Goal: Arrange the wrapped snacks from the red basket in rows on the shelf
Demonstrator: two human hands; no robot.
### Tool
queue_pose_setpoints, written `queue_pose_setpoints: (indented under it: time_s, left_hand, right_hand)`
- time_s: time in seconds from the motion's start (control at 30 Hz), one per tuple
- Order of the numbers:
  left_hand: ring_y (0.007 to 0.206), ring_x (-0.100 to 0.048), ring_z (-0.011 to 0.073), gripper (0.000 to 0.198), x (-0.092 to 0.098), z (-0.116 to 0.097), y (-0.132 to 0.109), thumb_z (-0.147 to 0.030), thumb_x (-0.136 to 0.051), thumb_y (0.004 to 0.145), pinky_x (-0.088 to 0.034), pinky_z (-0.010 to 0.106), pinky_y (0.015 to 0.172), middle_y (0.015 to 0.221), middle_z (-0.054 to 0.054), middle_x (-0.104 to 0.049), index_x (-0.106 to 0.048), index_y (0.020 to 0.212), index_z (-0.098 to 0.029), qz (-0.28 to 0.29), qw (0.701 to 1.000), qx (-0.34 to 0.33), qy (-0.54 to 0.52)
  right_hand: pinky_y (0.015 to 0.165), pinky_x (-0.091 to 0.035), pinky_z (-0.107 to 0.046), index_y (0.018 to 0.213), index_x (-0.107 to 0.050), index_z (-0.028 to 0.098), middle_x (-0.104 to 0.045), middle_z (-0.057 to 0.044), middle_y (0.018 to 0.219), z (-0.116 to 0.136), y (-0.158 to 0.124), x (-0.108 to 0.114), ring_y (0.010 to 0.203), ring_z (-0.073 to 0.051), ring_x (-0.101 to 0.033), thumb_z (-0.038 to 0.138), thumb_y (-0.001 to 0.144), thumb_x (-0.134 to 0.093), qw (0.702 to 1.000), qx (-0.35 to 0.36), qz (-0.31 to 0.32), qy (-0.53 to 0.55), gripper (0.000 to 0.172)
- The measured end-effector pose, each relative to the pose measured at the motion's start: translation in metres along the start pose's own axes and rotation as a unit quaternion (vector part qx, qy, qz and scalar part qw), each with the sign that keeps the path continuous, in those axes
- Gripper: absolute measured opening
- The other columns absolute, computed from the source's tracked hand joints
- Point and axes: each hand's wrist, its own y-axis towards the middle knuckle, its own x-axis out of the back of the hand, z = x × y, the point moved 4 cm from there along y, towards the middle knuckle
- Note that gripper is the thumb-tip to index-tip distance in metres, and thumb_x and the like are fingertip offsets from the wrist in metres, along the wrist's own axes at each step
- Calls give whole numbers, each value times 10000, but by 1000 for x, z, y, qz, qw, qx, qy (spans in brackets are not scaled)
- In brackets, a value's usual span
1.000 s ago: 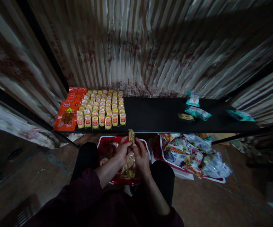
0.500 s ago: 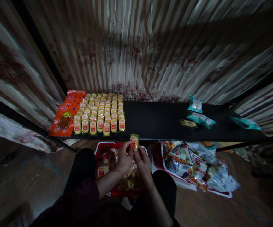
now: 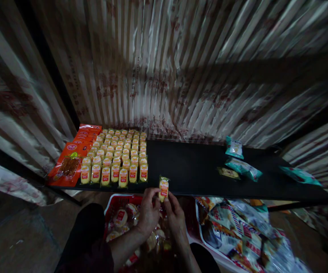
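Observation:
Both my hands hold one small wrapped snack cake (image 3: 164, 189) upright at the front edge of the black shelf (image 3: 181, 163). My left hand (image 3: 149, 210) pinches its left side, and my right hand (image 3: 176, 216) grips its lower right. Rows of matching wrapped cakes (image 3: 124, 177) stand on the shelf to the left of my hands. Under my forearms a red basket (image 3: 109, 212) with a white rim holds more wrapped cakes (image 3: 120, 218), partly hidden by my arms.
Orange snack packets (image 3: 69, 159) overlap at the shelf's left end. Teal packets (image 3: 243, 168) and a flat yellowish packet (image 3: 228, 173) lie toward the right. A second basket (image 3: 200, 223) below the shelf is heaped with plastic snack bags (image 3: 246, 231). Striped curtain cloth (image 3: 164, 76) hangs behind.
The view has tilted upward, so the shelf and baskets sit lower in the picture. My hands still hold the same cake, now overlapping the shelf's front edge.

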Motion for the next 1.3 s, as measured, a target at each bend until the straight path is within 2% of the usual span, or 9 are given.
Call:
queue_pose_setpoints:
  time_s: [0.13, 0.3, 0.43, 0.57, 0.73, 0.97, 1.2, 1.3]
  left_hand:
    - [956, -586, 188, 325, -6, 1, 18, -34, -492, 725, -451, 325, 881, 986, 52, -631, -649, 941, -220, 3, 1000, 3, -4]
    - [976, -584, 201, 361, -13, -3, 43, -19, -515, 712, -428, 341, 921, 1018, 57, -644, -642, 981, -225, 17, 999, 40, -1]
    - [967, -582, 203, 414, -14, -9, 58, 27, -534, 669, -404, 342, 951, 1006, 53, -651, -651, 970, -232, 2, 998, 61, -20]
    - [996, -570, 208, 431, -15, -12, 69, 40, -542, 657, -393, 348, 971, 1053, 65, -645, -653, 980, -223, -4, 996, 74, -42]
    - [1021, -572, 211, 424, -21, -11, 79, 43, -538, 648, -387, 350, 1002, 1071, 72, -646, -656, 966, -211, -6, 992, 97, -75]
    - [1096, -544, 244, 434, -30, -17, 102, 30, -577, 631, -348, 348, 1039, 1129, 94, -635, -648, 991, -203, -2, 995, 96, -31]
    - [1007, -562, 240, 355, -37, -24, 141, -3, -664, 602, -347, 331, 999, 983, 60, -654, -669, 885, -218, -5, 992, 102, -80]
    - [943, -574, 234, 288, -40, -27, 158, -37, -678, 623, -372, 323, 950, 910, 55, -651, -670, 847, -217, -3, 994, 96, -45]
  right_hand:
    - [933, -497, -417, 1090, -677, 192, -698, -102, 1134, 12, 19, -2, 1083, -283, -628, 515, 733, -614, 1000, 23, -1, -3, 486]
    - [969, -468, -442, 1107, -662, 195, -690, -99, 1149, 20, 44, -11, 1074, -280, -630, 502, 728, -613, 1000, 20, 6, 2, 490]
    - [1003, -435, -462, 1123, -645, 186, -680, -103, 1161, 27, 62, -20, 1092, -280, -616, 501, 715, -614, 1000, 22, 15, 11, 517]
    - [993, -439, -448, 1108, -650, 191, -688, -93, 1141, 33, 75, -26, 1055, -263, -628, 461, 737, -596, 999, 31, 21, 26, 461]
    - [972, -453, -444, 1106, -655, 200, -700, -78, 1120, 29, 90, -27, 1040, -261, -635, 440, 736, -601, 999, 39, 7, 18, 444]
    - [892, -502, -411, 1090, -648, 201, -715, -70, 1052, 26, 114, -36, 974, -254, -652, 424, 713, -616, 999, 37, 7, 39, 439]
    - [848, -518, -396, 1107, -604, 191, -714, -67, 990, 41, 147, -55, 897, -235, -668, 397, 668, -629, 992, 26, 13, 119, 486]
    - [843, -522, -396, 1089, -601, 188, -718, -75, 988, 49, 162, -61, 908, -241, -670, 367, 652, -615, 991, 33, 10, 127, 473]
